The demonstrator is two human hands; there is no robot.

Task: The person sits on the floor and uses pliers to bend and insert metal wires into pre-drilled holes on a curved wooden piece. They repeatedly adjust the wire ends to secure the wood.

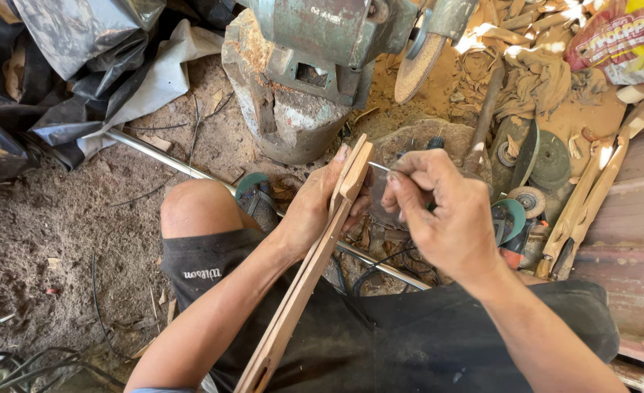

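**Thin tool tip meets the top end of a long wooden piece**

The long, flat, pale-brown carved wooden piece (314, 269) runs on a diagonal, its lower end near the person's lap at the bottom of the view and its shaped upper end pointing up and away toward the grey-green metal machine base (293, 80). The left hand (311, 207) wraps the piece just below that upper end, fingers curled closed around its edges and the thumb lying along the near face, so the long axis passes straight through this grip.

The right hand (442, 215) sits just to the right of the upper end, slightly apart from the wood. Its fingers are pinched tight on a thin, silvery metal tool (381, 168), which lies almost level and points left; the tip reaches the wood's right edge near the top, touching or nearly so, I cannot tell which.

Beside the right hand, on the sawdust-covered floor (60, 233), lie round grey grinding discs (547, 160) and several more pale wooden pieces (591, 196), well apart from the held one.
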